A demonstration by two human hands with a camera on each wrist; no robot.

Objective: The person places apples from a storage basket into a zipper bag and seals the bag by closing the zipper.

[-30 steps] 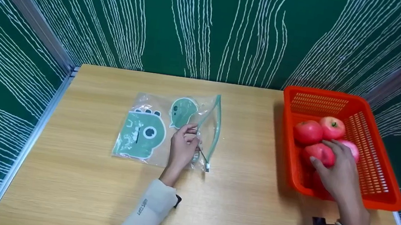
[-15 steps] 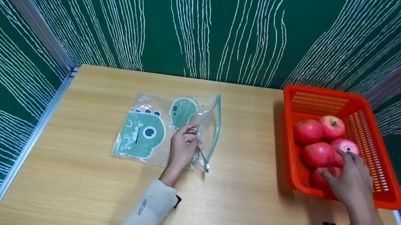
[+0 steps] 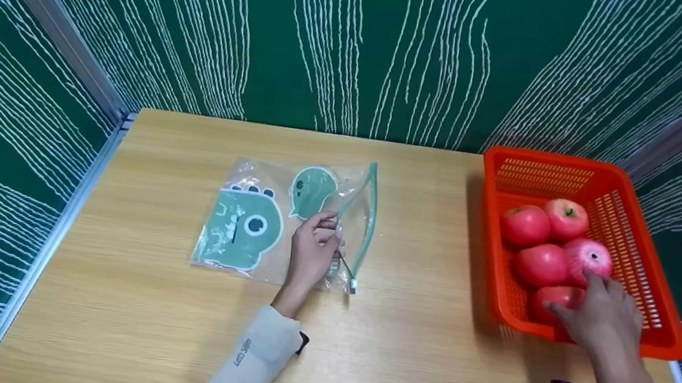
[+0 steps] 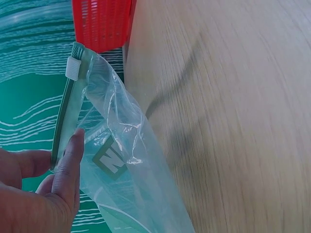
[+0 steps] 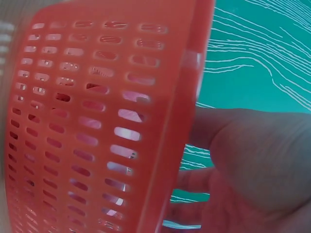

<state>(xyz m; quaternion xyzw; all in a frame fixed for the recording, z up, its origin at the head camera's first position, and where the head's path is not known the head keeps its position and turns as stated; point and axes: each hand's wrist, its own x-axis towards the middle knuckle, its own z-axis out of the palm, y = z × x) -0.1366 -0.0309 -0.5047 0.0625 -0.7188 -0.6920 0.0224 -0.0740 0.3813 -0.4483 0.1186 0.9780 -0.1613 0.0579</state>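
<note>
A clear zip bag with green cartoon prints and a green zip strip lies on the table in the head view. My left hand pinches its mouth edge; the left wrist view shows thumb and fingers at the zip strip, with a white slider near the strip's end. My right hand reaches over the rim of the red basket. Its thumb lies against the front apple, with the fingers spread beside that apple and near the pinkish apple. The basket wall hides the fingertips in the right wrist view.
Other red apples sit in the basket: one in the middle, one at the left and one at the back. Green walls with white lines stand around the wooden table.
My right hand has moved off the middle apple, toward the front right of the basket, to the front apple. My left hand and the zip bag have stayed in place.
</note>
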